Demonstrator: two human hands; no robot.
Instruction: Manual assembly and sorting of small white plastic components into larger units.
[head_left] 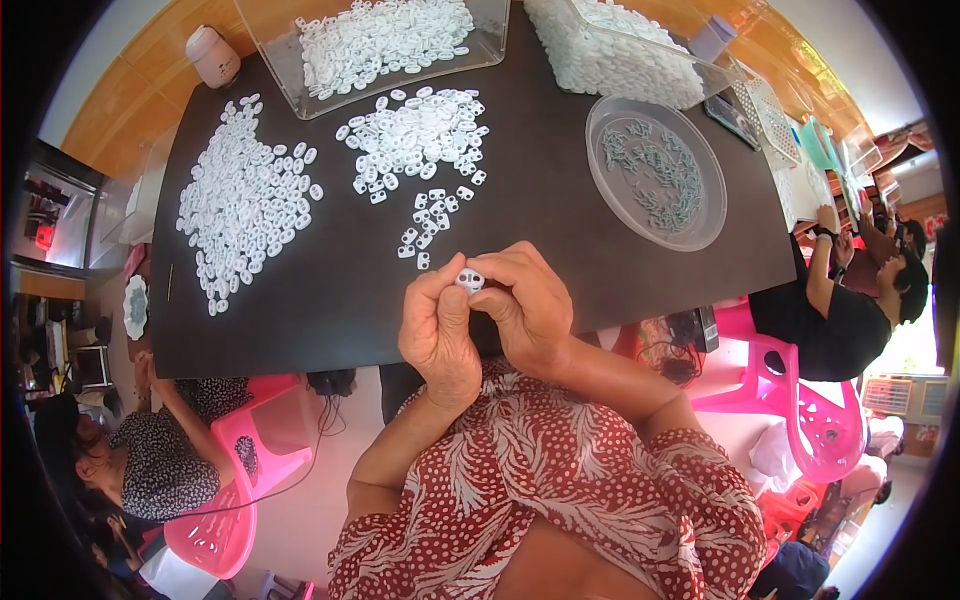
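Observation:
Both hands meet over the near edge of a dark table point(540, 210). Between the fingertips of my left hand point(438, 330) and my right hand point(530, 305) sits one small white plastic piece with two holes point(470, 279); both hands pinch it. Just beyond the hands, loose white pieces trail up into a middle pile point(420, 135). A larger spread of the same white pieces point(240, 200) lies to the left. A round clear dish point(610, 195) holding several small grey-green metal parts point(655, 170) stands to the right.
Two clear plastic bins of white pieces stand at the far edge, one in the middle point(385, 40) and one on the right point(620, 50). A small white jar point(212, 55) sits far left. Seated people on pink chairs are at left point(150, 460) and right point(840, 300).

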